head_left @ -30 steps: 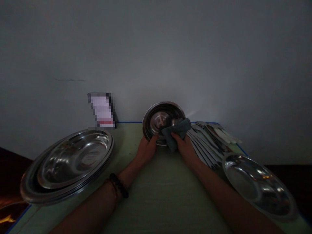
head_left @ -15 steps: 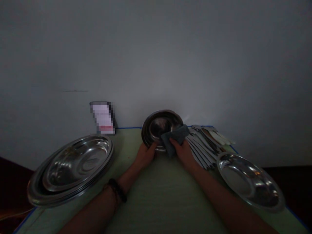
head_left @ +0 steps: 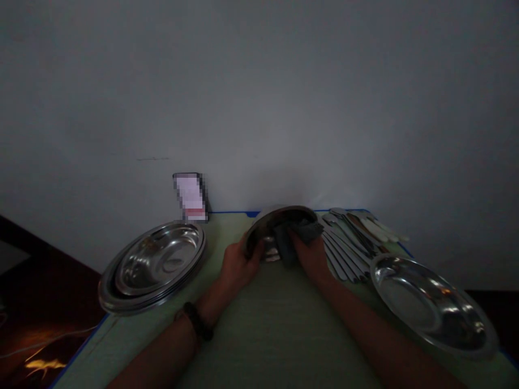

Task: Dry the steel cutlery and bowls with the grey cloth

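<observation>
The left hand (head_left: pixel 235 265) is gripping the rim of a steel bowl (head_left: pixel 279 224); the right hand (head_left: pixel 310 256) is pressing a grey cloth (head_left: pixel 298 235) into it; steel plates (head_left: pixel 156 265) are sitting left.

Two bare forearms were recorded, the left forearm (head_left: pixel 162 356) and the right forearm (head_left: pixel 377 335), both uncovered as far as the frame edge. A dark bracelet of small round beads (head_left: pixel 198 325) was worn on the left wrist, as a single snug strand. The left hand (head_left: pixel 235 266) and the right hand (head_left: pixel 311 258) were seen bare. Finer detail was lost to the dim light.
</observation>
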Tool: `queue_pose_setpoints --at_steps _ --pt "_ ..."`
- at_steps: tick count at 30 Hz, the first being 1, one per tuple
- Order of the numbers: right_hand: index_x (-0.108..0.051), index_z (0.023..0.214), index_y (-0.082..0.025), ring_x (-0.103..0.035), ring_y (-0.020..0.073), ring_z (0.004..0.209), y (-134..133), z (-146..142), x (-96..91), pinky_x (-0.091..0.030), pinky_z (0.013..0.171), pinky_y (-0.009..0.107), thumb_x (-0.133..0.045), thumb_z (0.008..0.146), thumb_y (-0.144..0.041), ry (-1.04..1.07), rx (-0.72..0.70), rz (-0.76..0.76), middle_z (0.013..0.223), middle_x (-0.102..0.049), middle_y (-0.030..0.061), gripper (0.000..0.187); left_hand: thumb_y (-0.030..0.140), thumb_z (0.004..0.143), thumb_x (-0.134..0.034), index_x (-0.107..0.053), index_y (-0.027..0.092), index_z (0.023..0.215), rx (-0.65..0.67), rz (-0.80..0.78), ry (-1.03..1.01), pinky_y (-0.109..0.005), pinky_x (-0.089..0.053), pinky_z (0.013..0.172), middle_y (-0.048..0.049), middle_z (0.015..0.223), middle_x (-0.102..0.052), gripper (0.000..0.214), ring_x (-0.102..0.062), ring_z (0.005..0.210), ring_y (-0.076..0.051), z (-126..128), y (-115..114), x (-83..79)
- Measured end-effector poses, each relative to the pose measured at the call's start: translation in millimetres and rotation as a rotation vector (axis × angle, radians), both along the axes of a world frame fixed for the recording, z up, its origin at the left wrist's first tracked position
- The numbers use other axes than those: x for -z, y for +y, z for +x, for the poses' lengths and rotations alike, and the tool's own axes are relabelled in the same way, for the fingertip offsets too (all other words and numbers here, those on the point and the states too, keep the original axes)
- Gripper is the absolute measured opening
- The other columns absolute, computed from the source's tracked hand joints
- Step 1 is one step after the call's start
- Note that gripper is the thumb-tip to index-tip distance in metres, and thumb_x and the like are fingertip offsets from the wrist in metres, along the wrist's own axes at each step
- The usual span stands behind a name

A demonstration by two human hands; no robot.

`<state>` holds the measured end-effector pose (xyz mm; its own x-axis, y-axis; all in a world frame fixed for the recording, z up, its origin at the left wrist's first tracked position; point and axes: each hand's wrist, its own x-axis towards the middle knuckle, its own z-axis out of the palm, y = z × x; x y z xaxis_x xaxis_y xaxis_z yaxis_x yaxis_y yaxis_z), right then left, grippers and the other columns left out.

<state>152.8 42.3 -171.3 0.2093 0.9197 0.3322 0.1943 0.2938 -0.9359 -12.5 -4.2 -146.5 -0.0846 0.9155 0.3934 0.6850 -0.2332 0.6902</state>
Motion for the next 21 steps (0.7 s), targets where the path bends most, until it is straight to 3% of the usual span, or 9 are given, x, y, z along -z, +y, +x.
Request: queue_pose_setpoints --at_steps 3,6,9,12,16,21 --pt "-0.068 0.088 -0.021 -0.062 0.0280 0.099 -1.7 -1.2 0.4 -0.045 0.085 0.042 -0.059 0.075 -0.046 -0.058 -0.069 0.029 0.092 -0.071 0.0091 0.029 0.046 0.081 -0.050 -0.064 0.018 0.078 -0.006 -0.060 -0.114 -0.029 -0.049 0.053 -0.0054 0.063 -0.067 0.032 -0.063 0.057 -0.021 -3.2 -7.3 2.5" --pt "-0.068 0.090 -0.020 -0.063 0.0283 0.096 -1.7 -3.5 1.8 -0.046 0.082 0.041 -0.059 0.075 -0.045 -0.113 -0.077 0.036 0.090 -0.071 0.0100 0.031 0.051 0.079 -0.052 -0.062 0.016 0.091 0.014 -0.247 -0.331 -0.027 -0.045 0.039 -0.0046 0.061 -0.066 0.038 -0.057 0.040 -0.017 3.4 -12.1 4.6" --pt "-0.065 0.097 -0.017 -0.063 0.0288 0.096 -1.8 -3.8 3.7 -0.046 0.083 0.041 -0.062 0.071 -0.046 -0.144 -0.031 0.024 0.096 -0.070 0.0120 0.039 0.049 0.076 -0.058 -0.059 0.014 0.100 0.082 -0.319 -0.463 -0.025 -0.044 0.035 -0.0063 0.075 -0.068 0.043 -0.055 0.038 -0.013 10.5 -10.4 5.8" --pt "-0.064 0.101 -0.014 -0.063 0.0286 0.097 -3.2 -2.0 3.3 -0.046 0.084 0.042 -0.059 0.074 -0.046 -0.140 0.010 0.058 0.099 -0.069 0.0135 0.041 0.050 0.078 -0.055 -0.058 0.014 0.102 0.025 -0.217 -0.444 -0.023 -0.042 0.033 -0.0050 0.076 -0.064 0.043 -0.051 0.038 -0.010 8.7 -5.3 5.8" --pt "-0.065 0.097 -0.014 -0.063 0.0282 0.096 -5.3 -0.8 -0.8 -0.046 0.085 0.042 -0.056 0.078 -0.042 -0.125 0.040 0.133 0.098 -0.069 0.0143 0.035 0.047 0.081 -0.051 -0.054 0.018 0.109 -0.043 0.115 -0.409 -0.021 -0.047 0.039 -0.0060 0.093 -0.058 0.040 -0.057 0.060 -0.013 -4.8 2.6 4.4" --pt "-0.063 0.100 -0.014 -0.062 0.0281 0.097 -4.4 -3.9 -1.0 -0.047 0.086 0.043 -0.057 0.077 -0.043 -0.123 0.065 0.148 0.101 -0.068 0.0146 0.038 0.046 0.073 -0.062 -0.059 0.015 0.098 -0.026 -0.029 -0.598 -0.027 -0.054 0.047 -0.0069 0.093 -0.061 0.040 -0.062 0.073 -0.020 -10.8 7.7 2.9"
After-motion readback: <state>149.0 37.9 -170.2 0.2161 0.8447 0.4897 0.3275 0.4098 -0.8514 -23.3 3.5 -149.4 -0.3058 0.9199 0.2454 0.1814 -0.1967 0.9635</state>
